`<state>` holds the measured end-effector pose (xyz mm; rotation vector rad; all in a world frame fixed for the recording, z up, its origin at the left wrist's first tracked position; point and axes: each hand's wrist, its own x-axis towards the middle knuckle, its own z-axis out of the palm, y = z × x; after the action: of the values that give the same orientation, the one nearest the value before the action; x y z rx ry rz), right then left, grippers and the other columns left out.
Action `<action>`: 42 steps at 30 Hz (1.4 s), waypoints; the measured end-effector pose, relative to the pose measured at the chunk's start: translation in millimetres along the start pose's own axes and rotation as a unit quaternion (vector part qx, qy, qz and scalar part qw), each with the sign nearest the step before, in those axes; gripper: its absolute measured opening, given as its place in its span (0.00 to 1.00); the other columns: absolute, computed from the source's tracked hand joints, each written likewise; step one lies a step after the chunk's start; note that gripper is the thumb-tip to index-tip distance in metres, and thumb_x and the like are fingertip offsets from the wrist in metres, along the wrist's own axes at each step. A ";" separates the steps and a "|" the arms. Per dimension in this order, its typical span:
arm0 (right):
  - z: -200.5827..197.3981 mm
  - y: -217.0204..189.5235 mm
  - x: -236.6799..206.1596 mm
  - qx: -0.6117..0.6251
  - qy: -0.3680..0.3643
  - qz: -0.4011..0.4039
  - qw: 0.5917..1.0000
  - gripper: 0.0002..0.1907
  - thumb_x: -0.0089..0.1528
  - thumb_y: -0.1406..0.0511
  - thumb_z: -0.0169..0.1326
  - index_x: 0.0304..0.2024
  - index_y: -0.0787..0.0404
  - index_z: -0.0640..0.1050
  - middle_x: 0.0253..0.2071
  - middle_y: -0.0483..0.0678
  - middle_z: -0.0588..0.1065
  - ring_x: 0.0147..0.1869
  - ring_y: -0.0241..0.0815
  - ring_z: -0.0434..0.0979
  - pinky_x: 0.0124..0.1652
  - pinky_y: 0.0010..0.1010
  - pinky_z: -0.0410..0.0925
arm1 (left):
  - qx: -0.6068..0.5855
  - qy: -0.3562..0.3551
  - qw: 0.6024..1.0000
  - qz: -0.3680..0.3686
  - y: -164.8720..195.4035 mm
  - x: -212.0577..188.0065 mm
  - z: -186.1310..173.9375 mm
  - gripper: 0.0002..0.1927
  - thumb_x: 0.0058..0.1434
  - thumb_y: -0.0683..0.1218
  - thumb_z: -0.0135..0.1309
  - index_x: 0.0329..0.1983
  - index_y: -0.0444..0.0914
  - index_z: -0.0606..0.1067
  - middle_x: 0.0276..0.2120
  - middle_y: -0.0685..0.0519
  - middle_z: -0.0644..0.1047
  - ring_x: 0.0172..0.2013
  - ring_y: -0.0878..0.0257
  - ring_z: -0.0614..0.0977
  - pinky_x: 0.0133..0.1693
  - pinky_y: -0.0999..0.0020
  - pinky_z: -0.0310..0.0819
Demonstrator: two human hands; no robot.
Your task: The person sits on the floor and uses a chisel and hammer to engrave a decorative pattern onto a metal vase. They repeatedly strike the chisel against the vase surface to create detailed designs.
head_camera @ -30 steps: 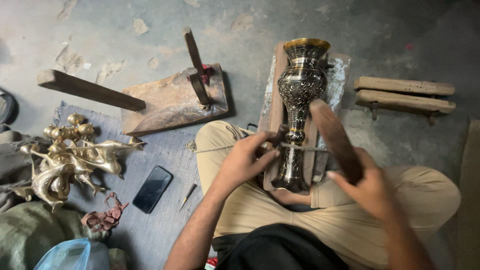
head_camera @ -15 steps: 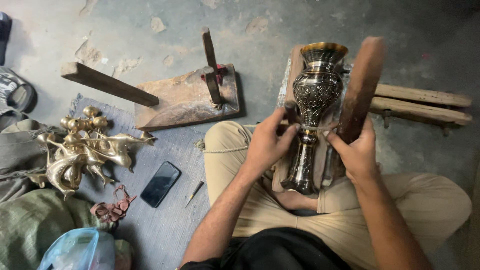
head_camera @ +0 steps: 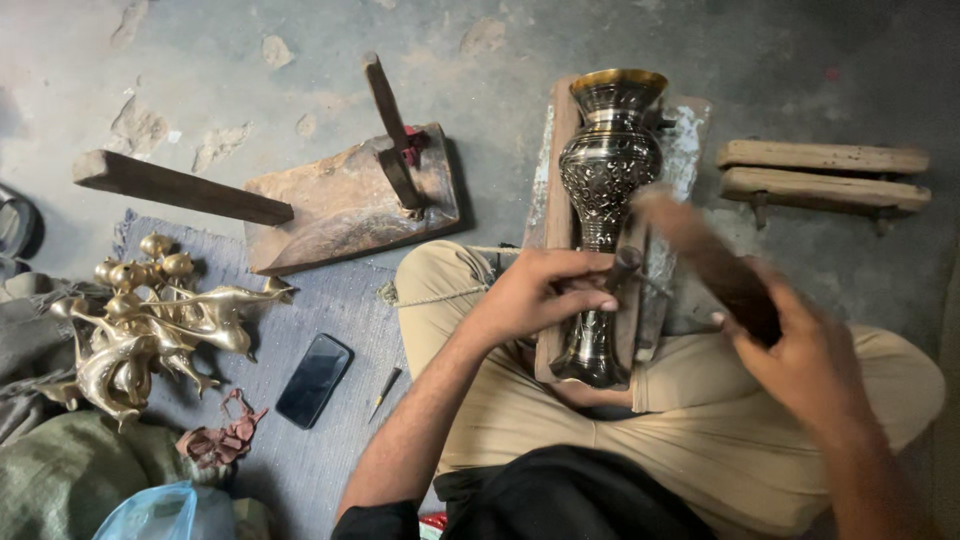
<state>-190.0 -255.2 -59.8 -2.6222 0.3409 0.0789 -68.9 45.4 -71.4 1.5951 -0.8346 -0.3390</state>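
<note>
**Hands at work on an engraved brass vase**

Head view: The left hand point(head_camera: 535, 295) is curled around a thin dark metal tool point(head_camera: 622, 268), fingers closed on it, and holds its tip against the narrow waist of the tall dark vase with engraved patterns and a golden brass rim point(head_camera: 608, 175). The right hand point(head_camera: 805, 350) is clamped shut around the lower end of a brown wooden mallet-like stick point(head_camera: 705, 262), which angles up toward the vase; the stick is blurred, so its exact shape is hard to tell.

The vase lies along a long wooden board point(head_camera: 555, 170) that rests on the person's crossed legs in beige trousers point(head_camera: 520, 400). Its mouth points away from the person and its flared foot sits near the lap. The belly is densely patterned in black and silver tones, the inside of the mouth a bright gold.

On the concrete floor to the left lies a worn wooden block with slats fixed to it point(head_camera: 345, 200). A heap of shiny golden brass figures point(head_camera: 150, 320) sits on a grey mat point(head_camera: 330, 300), with a black phone point(head_camera: 314, 380) just beside them. At the bottom left is a blue plastic bag point(head_camera: 160, 515); its contents cannot be seen. Two wooden bars point(head_camera: 825, 175) lie well apart on the right.
</note>
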 end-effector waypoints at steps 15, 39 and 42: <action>-83.9 -42.2 15.4 -0.009 0.017 -0.150 0.989 0.34 0.59 0.65 0.61 0.68 0.54 0.69 0.34 0.46 0.76 0.36 0.36 0.80 0.39 0.28 0.75 | 0.032 -0.029 0.999 0.023 -9.2 11.3 -8.1 0.22 0.63 0.44 0.66 0.58 0.36 0.76 0.39 0.51 0.86 0.42 0.65 0.88 0.46 0.70 0.82; -91.1 -40.8 16.2 -0.300 -0.012 -0.143 0.943 0.40 0.59 0.68 0.62 0.72 0.44 0.65 0.36 0.46 0.78 0.37 0.39 0.82 0.41 0.27 0.78 | -0.022 -0.044 0.998 0.030 -15.1 8.7 -8.7 0.20 0.65 0.45 0.64 0.58 0.36 0.77 0.44 0.50 0.85 0.46 0.63 0.88 0.49 0.69 0.83; -89.8 -38.1 17.8 -0.155 0.007 -0.166 0.974 0.39 0.58 0.70 0.62 0.72 0.49 0.66 0.37 0.48 0.77 0.36 0.39 0.81 0.38 0.29 0.76 | -0.037 -0.051 0.998 0.032 -17.6 8.8 -8.7 0.19 0.66 0.44 0.63 0.58 0.35 0.76 0.42 0.51 0.85 0.46 0.63 0.88 0.48 0.69 0.84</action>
<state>-163.6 -270.0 34.7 -2.9500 -0.1193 0.0006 -51.6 45.8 -84.1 1.4898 -0.9386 -0.4031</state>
